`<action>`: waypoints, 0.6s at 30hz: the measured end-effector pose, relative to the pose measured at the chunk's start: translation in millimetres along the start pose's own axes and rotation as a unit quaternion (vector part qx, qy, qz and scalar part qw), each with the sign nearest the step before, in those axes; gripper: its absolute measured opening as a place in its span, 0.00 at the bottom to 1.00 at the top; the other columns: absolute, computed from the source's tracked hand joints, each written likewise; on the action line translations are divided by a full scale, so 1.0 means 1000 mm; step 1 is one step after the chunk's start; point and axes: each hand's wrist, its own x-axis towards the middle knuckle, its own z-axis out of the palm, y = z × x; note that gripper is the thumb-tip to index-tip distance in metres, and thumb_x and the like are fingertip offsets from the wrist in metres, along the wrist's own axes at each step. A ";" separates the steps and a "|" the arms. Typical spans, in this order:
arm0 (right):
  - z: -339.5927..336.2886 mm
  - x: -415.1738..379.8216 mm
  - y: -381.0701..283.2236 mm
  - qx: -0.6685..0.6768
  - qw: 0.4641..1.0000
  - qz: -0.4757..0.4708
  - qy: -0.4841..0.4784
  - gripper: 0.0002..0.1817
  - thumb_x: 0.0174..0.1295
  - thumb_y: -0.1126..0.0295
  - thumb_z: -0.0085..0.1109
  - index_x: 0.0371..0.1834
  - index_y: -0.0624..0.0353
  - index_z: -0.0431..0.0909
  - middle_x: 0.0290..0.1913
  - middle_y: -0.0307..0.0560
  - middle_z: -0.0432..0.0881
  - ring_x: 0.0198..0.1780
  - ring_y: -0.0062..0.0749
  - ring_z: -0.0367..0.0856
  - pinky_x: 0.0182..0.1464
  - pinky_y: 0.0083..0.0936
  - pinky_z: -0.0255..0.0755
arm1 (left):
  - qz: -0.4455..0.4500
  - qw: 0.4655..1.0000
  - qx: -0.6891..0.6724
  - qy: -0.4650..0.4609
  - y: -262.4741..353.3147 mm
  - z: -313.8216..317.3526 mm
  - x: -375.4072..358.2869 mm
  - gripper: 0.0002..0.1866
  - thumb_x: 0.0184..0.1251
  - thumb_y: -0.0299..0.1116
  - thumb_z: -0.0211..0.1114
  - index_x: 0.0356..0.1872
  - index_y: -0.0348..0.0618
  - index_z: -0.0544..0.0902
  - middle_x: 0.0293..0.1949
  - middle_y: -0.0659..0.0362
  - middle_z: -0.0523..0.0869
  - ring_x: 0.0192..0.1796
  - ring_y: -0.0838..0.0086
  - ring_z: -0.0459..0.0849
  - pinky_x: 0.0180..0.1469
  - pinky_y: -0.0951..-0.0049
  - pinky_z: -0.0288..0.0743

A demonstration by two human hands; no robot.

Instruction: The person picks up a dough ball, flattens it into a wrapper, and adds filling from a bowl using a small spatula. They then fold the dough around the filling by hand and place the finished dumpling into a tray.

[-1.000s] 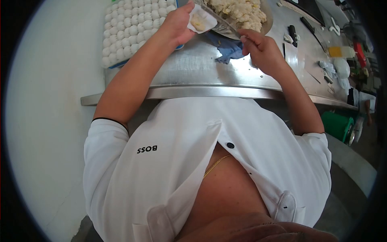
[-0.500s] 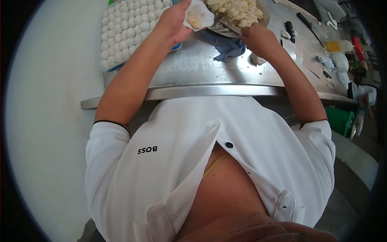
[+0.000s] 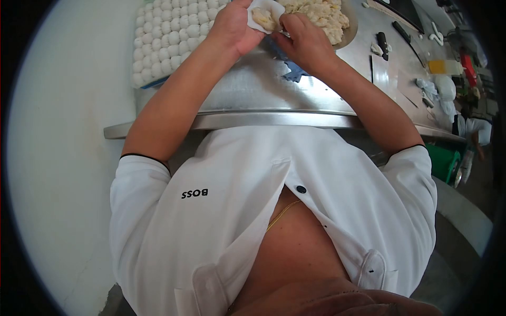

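Note:
My left hand [image 3: 235, 29] cups a thin white dough wrapper [image 3: 274, 7] with a lump of pale, chunky filling [image 3: 262, 19] in its middle. At the wrapper's right edge, the fingers of my right hand [image 3: 305, 43] are pinched together on the dough. Just beyond my right hand is a metal bowl [image 3: 351, 32] heaped with the same filling [image 3: 322, 17]. A tray of white dough pieces [image 3: 168, 39] in tight rows lies left of my left hand. Part of a crumpled blue cloth [image 3: 296, 72] shows under my right wrist.
On the right of the steel table [image 3: 237, 95] lie a cleaver [image 3: 380, 71], a black-handled knife [image 3: 402, 31] and a bottle of yellow liquid [image 3: 445, 67]. The table's raised front edge [image 3: 274, 119] runs before my body. A wall [image 3: 63, 147] stands at left.
My right hand has moved left from the bowl to the wrapper, and the flat metal tool it held is no longer in view. The wrapper has shifted slightly right.

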 end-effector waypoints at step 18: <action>-0.011 0.007 0.016 0.370 0.887 0.276 -0.017 0.09 0.70 0.69 0.59 0.35 0.65 0.79 0.25 0.39 0.77 0.27 0.21 0.75 0.30 0.24 0.70 | 0.018 0.978 0.206 -0.024 -0.003 0.013 -0.016 0.14 0.77 0.33 0.58 0.53 0.34 0.79 0.44 0.52 0.87 0.43 0.70 0.87 0.40 0.73 0.82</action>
